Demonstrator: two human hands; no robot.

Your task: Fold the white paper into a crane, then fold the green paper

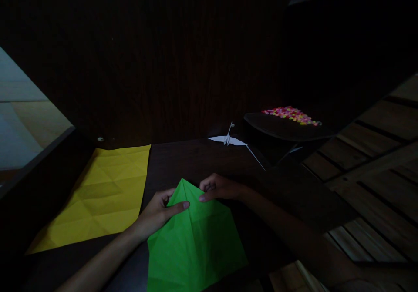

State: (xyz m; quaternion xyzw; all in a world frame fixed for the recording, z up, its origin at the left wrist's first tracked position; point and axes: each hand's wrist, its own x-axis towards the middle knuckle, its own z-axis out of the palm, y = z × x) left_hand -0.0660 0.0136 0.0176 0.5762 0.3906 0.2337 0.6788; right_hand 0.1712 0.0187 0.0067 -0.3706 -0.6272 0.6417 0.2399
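A green sheet of paper (205, 244), creased and drawn to a point at its far end, lies between my hands at the near side of the dark table. My left hand (160, 209) grips its left edge, thumb on top and fingers tucked beneath. On the right edge, close to the pointed tip, my right hand (218, 188) pinches the paper between thumb and curled fingers. A crease runs down the middle from the tip. The sheet's near edge drops out of the picture at the bottom.
Left of my hands lies a creased yellow sheet (107, 192). A white paper crane (227, 140) stands at the back against the dark wooden panel (179, 65). On a corner shelf (277, 129) sits a heap of small pink, red and yellow pieces (294, 115). Wooden slats (379, 161) show at right.
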